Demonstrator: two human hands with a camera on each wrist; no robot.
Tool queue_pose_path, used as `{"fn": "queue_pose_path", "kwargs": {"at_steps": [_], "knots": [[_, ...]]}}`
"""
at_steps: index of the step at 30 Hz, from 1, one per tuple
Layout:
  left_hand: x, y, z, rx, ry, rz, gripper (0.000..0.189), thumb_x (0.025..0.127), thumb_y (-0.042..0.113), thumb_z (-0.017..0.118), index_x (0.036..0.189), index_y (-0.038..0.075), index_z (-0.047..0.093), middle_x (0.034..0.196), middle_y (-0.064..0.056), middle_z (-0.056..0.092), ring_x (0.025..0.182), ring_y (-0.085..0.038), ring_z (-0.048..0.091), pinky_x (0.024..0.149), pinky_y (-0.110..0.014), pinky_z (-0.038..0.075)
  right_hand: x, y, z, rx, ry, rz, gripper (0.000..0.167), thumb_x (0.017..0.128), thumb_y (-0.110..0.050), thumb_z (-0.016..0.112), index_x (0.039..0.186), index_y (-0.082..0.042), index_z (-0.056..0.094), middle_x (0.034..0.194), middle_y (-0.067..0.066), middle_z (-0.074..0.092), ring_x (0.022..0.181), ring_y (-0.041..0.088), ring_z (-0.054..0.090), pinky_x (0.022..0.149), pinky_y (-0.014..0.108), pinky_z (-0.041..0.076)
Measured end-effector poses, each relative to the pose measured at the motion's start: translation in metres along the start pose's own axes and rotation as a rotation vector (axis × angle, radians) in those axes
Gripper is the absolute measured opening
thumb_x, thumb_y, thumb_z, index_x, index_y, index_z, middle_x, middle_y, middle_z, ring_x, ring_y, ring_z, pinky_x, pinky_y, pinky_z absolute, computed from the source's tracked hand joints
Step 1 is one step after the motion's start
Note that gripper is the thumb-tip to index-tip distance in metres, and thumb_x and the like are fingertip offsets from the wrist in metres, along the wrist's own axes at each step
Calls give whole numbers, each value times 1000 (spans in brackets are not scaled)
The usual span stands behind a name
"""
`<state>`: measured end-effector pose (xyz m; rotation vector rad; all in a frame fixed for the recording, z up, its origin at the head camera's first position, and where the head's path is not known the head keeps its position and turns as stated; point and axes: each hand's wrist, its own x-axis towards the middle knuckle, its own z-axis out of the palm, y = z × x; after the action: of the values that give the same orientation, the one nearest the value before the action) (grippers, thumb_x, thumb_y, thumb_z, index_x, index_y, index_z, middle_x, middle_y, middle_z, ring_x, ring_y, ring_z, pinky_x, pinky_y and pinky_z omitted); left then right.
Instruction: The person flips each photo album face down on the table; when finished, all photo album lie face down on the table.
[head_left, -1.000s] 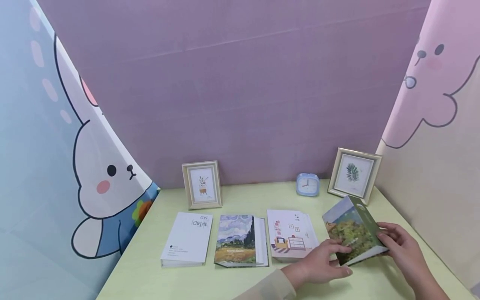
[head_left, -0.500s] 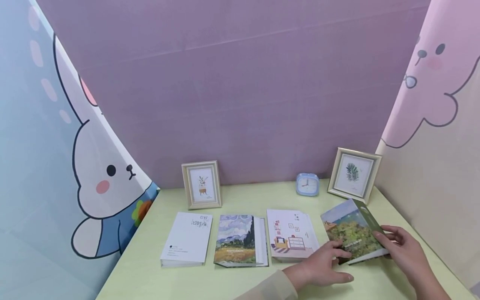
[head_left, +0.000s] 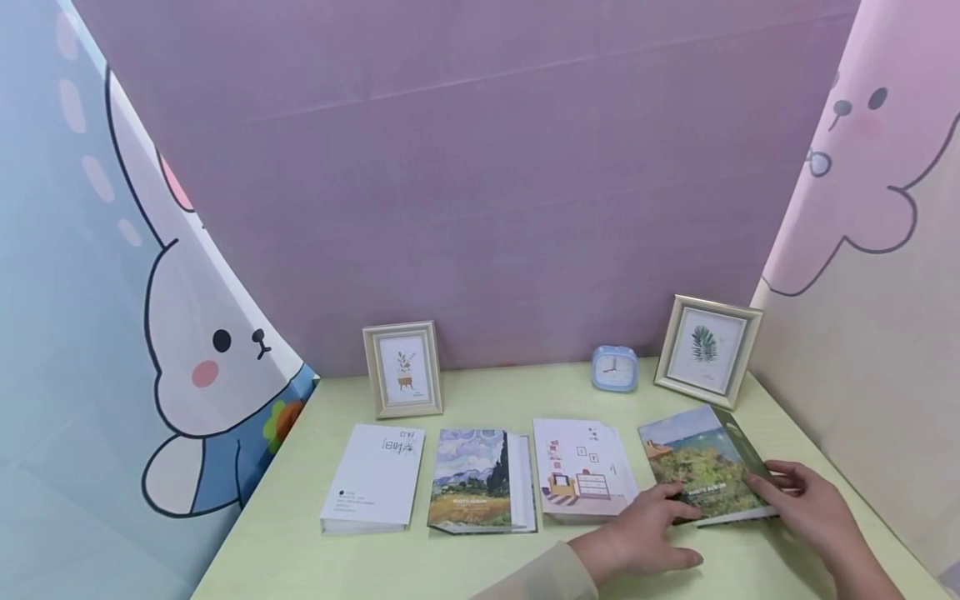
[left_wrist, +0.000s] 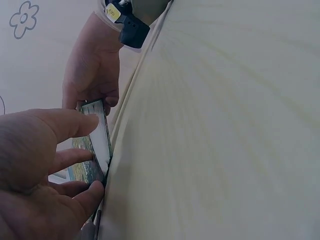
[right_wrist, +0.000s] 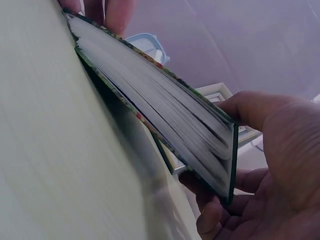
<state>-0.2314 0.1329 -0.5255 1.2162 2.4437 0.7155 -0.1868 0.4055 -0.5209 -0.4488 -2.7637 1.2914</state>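
A green photo album point(head_left: 708, 471) with a painted garden cover tilts at the table's right, its spine side raised and its left edge low at the tabletop. My right hand point(head_left: 810, 508) grips the spine side, thumb on the cover; the right wrist view shows the fingers point(right_wrist: 207, 212) beneath and the page block point(right_wrist: 155, 95) facing the camera. At the lower left corner, my left hand point(head_left: 648, 529) touches the album with relaxed fingers, two lying on the cover. In the left wrist view its thumb point(left_wrist: 75, 124) stretches across in front of the pages.
Left of my hands lie a white album with a furniture drawing point(head_left: 581, 471), a landscape-cover album point(head_left: 472, 479) and a plain white album point(head_left: 375, 475). Behind stand a plant picture frame point(head_left: 405, 371), a blue clock point(head_left: 615, 369) and a leaf picture frame point(head_left: 708, 350), the last close behind the green album.
The green album has tipped down toward the table, its cover now facing up more and its spine side lower. My right hand has lowered with it; my left hand stays nearly in place.
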Motion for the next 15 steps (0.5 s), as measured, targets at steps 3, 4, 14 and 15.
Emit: {"fn": "queue_pose_path", "kwargs": {"at_steps": [3, 4, 14, 15], "knots": [[0, 1, 0, 19, 5, -8, 53, 98, 39, 75, 148, 37, 59, 166, 10, 32, 148, -11, 38, 107, -24, 47, -1, 0, -1, -43, -10, -4, 90, 103, -57, 58, 151, 16, 34, 141, 42, 47, 122, 55, 53, 76, 35, 58], [-1, 1, 0, 24, 8, -9, 53, 97, 39, 75, 148, 37, 59, 166, 10, 32, 148, -11, 38, 107, -24, 47, -1, 0, -1, -50, -18, -1, 90, 103, -57, 58, 150, 16, 34, 141, 42, 46, 122, 55, 53, 77, 38, 59], [-4, 4, 0, 58, 39, -45, 55, 94, 38, 78, 146, 37, 61, 166, 12, 32, 148, -10, 37, 107, -24, 47, 3, 2, 1, -134, -67, -17, 85, 104, -54, 57, 141, 22, 43, 121, 37, 62, 111, 50, 61, 83, 54, 55], [-4, 4, 0, 55, 40, -50, 55, 94, 38, 78, 146, 37, 61, 166, 12, 32, 148, -10, 37, 106, -24, 47, 4, 2, 2, -142, -70, -27, 84, 105, -53, 57, 140, 22, 43, 120, 37, 62, 110, 50, 61, 84, 54, 55]]}}
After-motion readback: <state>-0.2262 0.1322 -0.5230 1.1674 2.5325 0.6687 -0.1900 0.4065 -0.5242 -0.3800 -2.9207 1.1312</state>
